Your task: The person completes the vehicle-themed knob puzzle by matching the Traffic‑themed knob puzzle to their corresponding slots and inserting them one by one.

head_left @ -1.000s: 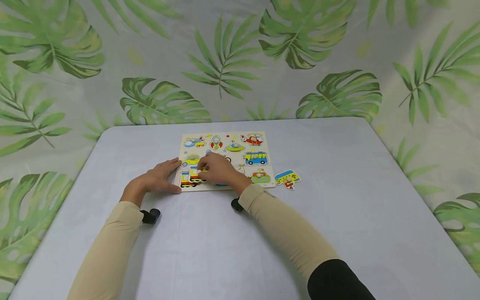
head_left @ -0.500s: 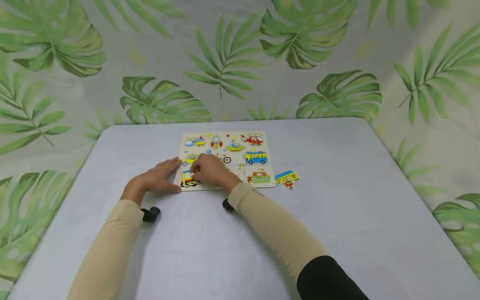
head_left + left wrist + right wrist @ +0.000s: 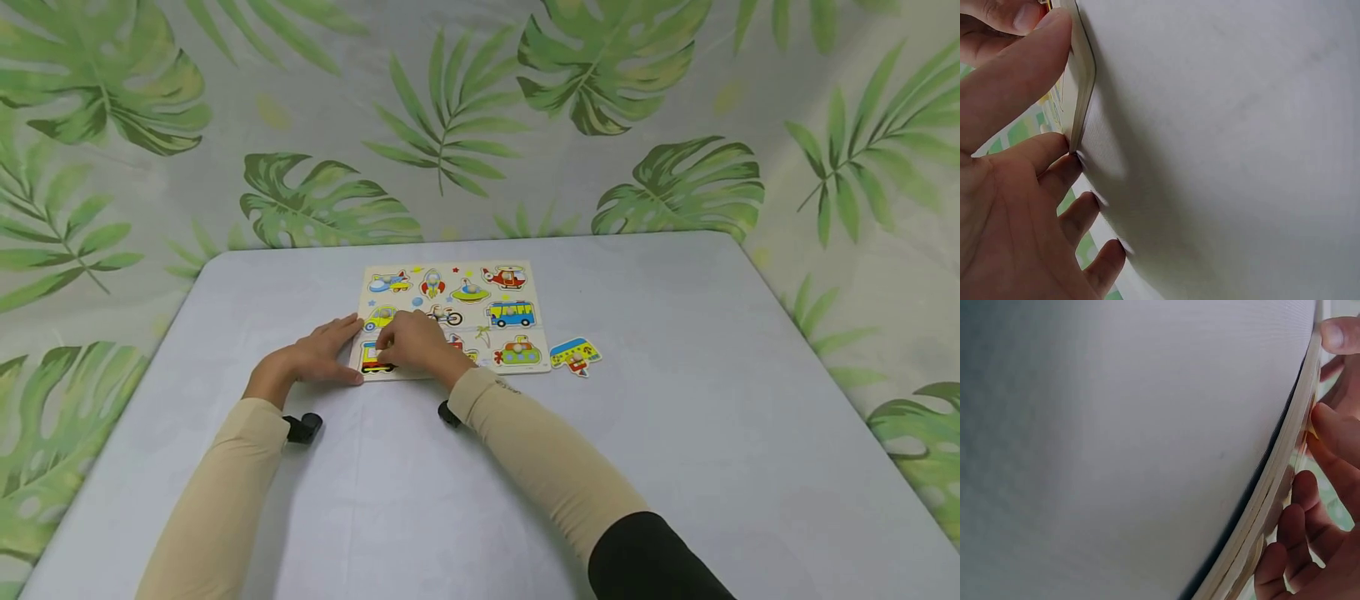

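A wooden peg puzzle board (image 3: 475,313) with vehicle pictures lies on the table. At its lower left, my right hand (image 3: 420,340) pinches the train puzzle piece (image 3: 370,358) between thumb and index finger; the knob is hidden by the fingers. The train lies over its picture spot, and I cannot tell if it sits flush. My left hand (image 3: 322,350) touches the board's left side, thumb at the near corner and fingers extended along the edge. In the left wrist view, the left thumb (image 3: 1029,69) presses the board's edge (image 3: 1082,94).
A loose blue and yellow piece (image 3: 573,354) with a red part, like an upside-down ship, lies just right of the board. Bus (image 3: 512,314), helicopter (image 3: 506,278) and submarine (image 3: 517,352) pieces sit on the board. A leaf-print cloth (image 3: 442,125) hangs behind the table.
My right hand has moved left and slightly nearer with the train piece, bringing it from beside its printed spot onto it. The left hand stays at the board's edge.
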The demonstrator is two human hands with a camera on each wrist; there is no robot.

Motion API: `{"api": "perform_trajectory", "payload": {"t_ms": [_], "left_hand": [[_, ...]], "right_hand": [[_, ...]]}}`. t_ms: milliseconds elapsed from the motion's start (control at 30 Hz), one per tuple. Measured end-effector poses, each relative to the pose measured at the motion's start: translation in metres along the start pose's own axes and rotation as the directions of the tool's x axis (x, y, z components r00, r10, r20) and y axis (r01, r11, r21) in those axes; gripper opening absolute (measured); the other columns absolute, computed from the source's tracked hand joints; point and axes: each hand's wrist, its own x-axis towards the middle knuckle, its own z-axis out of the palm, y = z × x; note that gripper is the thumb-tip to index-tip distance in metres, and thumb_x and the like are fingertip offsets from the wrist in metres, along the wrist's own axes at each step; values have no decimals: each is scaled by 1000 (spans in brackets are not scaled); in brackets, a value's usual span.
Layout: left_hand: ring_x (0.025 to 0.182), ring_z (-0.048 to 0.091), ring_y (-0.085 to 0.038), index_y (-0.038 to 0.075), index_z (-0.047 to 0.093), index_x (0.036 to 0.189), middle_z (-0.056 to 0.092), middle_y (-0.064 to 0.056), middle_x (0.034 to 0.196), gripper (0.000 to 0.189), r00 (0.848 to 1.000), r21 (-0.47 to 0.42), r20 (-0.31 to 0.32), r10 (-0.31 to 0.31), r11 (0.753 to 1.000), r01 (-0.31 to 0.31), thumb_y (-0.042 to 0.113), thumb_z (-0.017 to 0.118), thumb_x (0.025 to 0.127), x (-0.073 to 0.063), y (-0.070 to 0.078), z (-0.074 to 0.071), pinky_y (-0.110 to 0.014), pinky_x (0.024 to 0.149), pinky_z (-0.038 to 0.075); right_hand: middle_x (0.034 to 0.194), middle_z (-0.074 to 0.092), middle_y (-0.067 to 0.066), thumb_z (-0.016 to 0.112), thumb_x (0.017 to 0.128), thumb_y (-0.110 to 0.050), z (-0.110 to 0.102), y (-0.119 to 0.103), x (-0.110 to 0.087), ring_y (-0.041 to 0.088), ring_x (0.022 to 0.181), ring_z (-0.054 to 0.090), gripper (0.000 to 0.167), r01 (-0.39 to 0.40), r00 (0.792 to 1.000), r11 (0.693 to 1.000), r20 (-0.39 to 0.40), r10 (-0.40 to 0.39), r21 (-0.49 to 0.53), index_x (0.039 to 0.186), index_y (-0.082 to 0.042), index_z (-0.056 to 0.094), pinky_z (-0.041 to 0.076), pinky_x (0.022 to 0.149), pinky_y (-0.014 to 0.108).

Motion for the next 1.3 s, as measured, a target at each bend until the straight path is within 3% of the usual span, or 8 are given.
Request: {"api": "perform_trajectory", "payload": {"t_ms": [233, 467, 700, 900, 1033, 1167, 1300], "left_hand": [[153, 5, -46, 6, 15, 159, 6, -16, 169, 99, 1000, 4, 2, -8, 1000, 8, 36, 74, 86, 0, -1, 0, -70, 119, 14], [153, 6, -47, 5, 15, 159, 6, -17, 168, 98, 1000, 11, 2, 5, 1000, -5, 34, 74, 87, -2, 1, -1, -70, 119, 15], [153, 5, -47, 4, 15, 159, 6, -18, 168, 99, 1000, -4, 9, 1, 1000, -1, 34, 75, 86, -2, 3, -3, -69, 120, 13], [152, 7, -48, 4, 17, 159, 8, -19, 167, 100, 1000, 0, -2, 21, 1000, -21, 35, 76, 85, -3, 3, -1, -69, 119, 15], [152, 7, -48, 4, 17, 158, 8, -19, 167, 99, 1000, -1, -5, 30, 1000, -30, 35, 75, 85, -1, 3, 0, -69, 119, 15], [152, 6, -47, 5, 17, 159, 8, -18, 168, 99, 1000, 7, -4, 24, 1000, -24, 37, 75, 85, -1, 1, 0, -70, 119, 15], [152, 7, -48, 5, 17, 159, 8, -18, 168, 100, 1000, 6, -8, 22, 1000, -22, 37, 75, 84, 1, -1, 1, -70, 119, 14]], "right_hand": [[91, 74, -12, 70, 91, -33, 0, -3, -1, 12, 88, 53, 14, -45, 999, 999, 21, 45, -3, 100, -27, 79, 41, 77, 24], [83, 70, -11, 70, 91, -32, 1, -3, 0, 12, 85, 54, 12, -33, 999, 999, 9, 33, -31, 99, -28, 78, 43, 80, 26], [83, 67, -11, 69, 91, -33, -2, -6, -3, 15, 86, 54, 12, -16, 1000, 998, 14, 17, -67, 99, -27, 76, 44, 74, 29], [90, 69, -10, 69, 92, -33, -3, -6, -4, 17, 89, 55, 13, -17, 1000, 996, 14, 18, -85, 101, -27, 75, 45, 75, 30], [94, 70, -7, 68, 92, -33, -5, -3, -6, 15, 89, 56, 22, -16, 999, 998, 35, 18, -55, 112, -24, 72, 46, 75, 28], [103, 70, -3, 66, 94, -29, -13, 3, -9, 13, 96, 61, 31, 32, 998, 999, 57, -31, -16, 123, -19, 67, 51, 84, 26], [114, 69, 0, 64, 95, -26, -23, 14, -14, 14, 104, 62, 31, 73, 996, 997, 54, -72, -16, 125, -17, 66, 52, 92, 28]]}}
